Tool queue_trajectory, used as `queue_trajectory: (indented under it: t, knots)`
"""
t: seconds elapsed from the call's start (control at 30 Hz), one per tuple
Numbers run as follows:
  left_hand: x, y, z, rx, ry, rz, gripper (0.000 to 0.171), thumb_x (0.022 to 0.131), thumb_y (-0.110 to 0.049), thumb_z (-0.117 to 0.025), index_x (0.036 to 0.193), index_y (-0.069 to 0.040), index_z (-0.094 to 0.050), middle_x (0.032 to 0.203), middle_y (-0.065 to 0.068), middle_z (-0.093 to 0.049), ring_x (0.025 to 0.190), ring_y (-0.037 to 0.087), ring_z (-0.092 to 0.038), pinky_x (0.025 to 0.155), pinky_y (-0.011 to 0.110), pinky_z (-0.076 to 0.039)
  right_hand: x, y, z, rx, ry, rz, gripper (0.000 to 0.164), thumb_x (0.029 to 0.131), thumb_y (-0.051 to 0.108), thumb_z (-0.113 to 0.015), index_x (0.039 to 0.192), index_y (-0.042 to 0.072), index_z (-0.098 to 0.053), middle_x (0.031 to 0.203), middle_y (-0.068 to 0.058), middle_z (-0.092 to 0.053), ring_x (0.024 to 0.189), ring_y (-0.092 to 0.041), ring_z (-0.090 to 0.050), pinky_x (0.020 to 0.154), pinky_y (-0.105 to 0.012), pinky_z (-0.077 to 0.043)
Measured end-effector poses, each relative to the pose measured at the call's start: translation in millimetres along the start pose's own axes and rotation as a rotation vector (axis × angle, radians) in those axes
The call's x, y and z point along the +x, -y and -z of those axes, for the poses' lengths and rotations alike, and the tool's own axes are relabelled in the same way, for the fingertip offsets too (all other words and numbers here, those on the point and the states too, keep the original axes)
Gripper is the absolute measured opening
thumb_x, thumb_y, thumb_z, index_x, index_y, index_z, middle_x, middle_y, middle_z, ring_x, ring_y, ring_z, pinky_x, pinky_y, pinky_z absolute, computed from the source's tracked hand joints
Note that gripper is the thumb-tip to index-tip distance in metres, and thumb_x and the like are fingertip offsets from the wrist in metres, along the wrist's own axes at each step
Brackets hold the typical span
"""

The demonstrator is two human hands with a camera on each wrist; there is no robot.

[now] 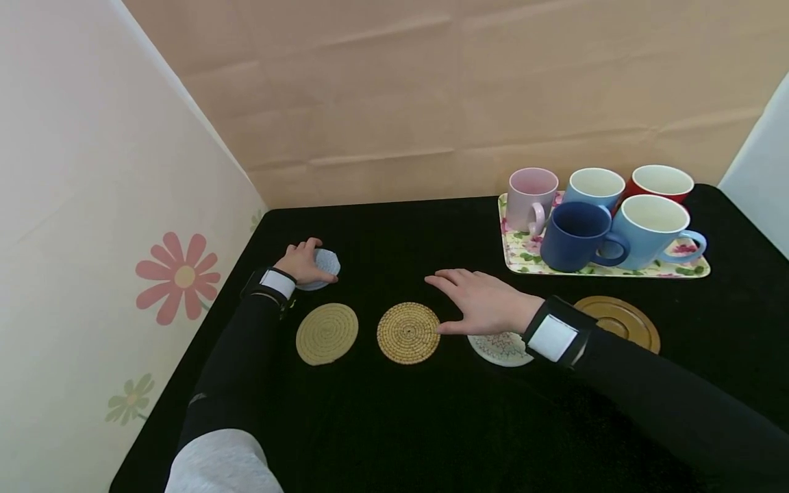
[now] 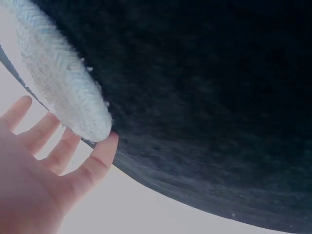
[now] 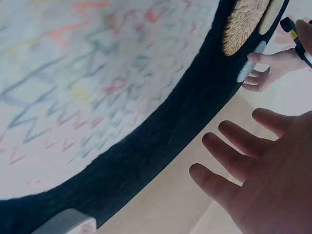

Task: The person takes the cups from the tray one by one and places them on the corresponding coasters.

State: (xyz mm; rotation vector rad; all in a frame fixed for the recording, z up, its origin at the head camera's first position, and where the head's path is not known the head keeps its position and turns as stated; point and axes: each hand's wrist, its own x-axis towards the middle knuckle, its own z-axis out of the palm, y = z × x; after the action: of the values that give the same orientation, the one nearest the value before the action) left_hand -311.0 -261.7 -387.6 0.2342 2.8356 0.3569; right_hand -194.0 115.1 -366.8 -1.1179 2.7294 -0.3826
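At the table's left side my left hand (image 1: 301,263) holds a round pale blue-white coaster (image 1: 327,262) by its edges, thumb on the near side and fingers on the far side. The left wrist view shows a fingertip against the fuzzy woven rim (image 2: 92,109). My right hand (image 1: 483,301) is held with fingers extended and nothing in it, above the row of coasters. Its thumb appears beside a woven straw coaster (image 1: 407,333), and its wrist partly hides a white coaster with coloured zigzag marks (image 1: 499,349). A beige coiled coaster (image 1: 327,334) lies nearest the left hand.
A brown round coaster (image 1: 629,322) lies partly behind the right forearm. At the back right, a floral tray (image 1: 514,253) bears several mugs, among them a dark blue mug (image 1: 570,239) and a pink mug (image 1: 524,198). Walls border the black-covered table at the left and back.
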Motion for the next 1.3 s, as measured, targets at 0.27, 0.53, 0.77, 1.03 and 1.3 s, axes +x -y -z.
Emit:
queue_trajectory:
  t: [0.27,0.53,0.77,1.03,1.3]
  knots:
    - [-12.6,13.5,-3.5,-0.011,-0.021,-0.019,0.096,0.074,-0.053,-0.074,0.143,-0.004,-0.029,0.136,0.028,-0.036,0.118,0.046,-0.036,0.093,0.057,-0.039,9,8,-2,0.003,0.006,0.043,0.085,0.087,0.060,-0.062,0.150,0.010,-0.034,0.147,-0.019,-0.038,0.132,-0.036,-0.040,0.103,-0.054,-0.036]
    - [-24.7,16.7,-6.8,-0.010,-0.032,-0.055,0.095,0.072,-0.050,-0.077,0.142,-0.003,-0.031,0.130,0.027,-0.043,0.114,0.044,-0.039,0.090,0.056,-0.042,9,10,-5,0.007,0.041,0.020,0.085,0.087,0.061,-0.060,0.150,0.012,-0.033,0.148,-0.019,-0.038,0.133,-0.036,-0.039,0.105,-0.054,-0.034]
    - [-42.7,23.8,-6.0,-0.031,-0.026,-0.058,0.094,0.074,-0.048,-0.077,0.141,-0.003,-0.029,0.128,0.027,-0.042,0.112,0.045,-0.039,0.086,0.056,-0.043,10,9,-5,0.000,0.024,0.026,0.086,0.086,0.064,-0.059,0.150,0.012,-0.034,0.148,-0.018,-0.038,0.133,-0.035,-0.039,0.104,-0.053,-0.035]
    - [-67.4,30.5,-5.8,-0.057,-0.035,-0.064,0.091,0.075,-0.043,-0.078,0.139,0.000,-0.030,0.126,0.029,-0.043,0.112,0.046,-0.039,0.086,0.057,-0.043,4,8,-2,-0.001,0.006,0.014,0.087,0.086,0.063,-0.060,0.150,0.011,-0.034,0.148,-0.018,-0.038,0.133,-0.035,-0.039,0.104,-0.054,-0.035]
    - [-80.3,40.7,-9.8,-0.063,-0.026,-0.084,0.090,0.076,-0.042,-0.079,0.139,0.000,-0.029,0.127,0.031,-0.042,0.115,0.048,-0.038,0.089,0.060,-0.041,-6,0,1,-0.012,-0.020,-0.025,0.089,0.083,0.064,-0.063,0.150,0.013,-0.035,0.150,-0.018,-0.036,0.134,-0.036,-0.037,0.104,-0.055,-0.035]
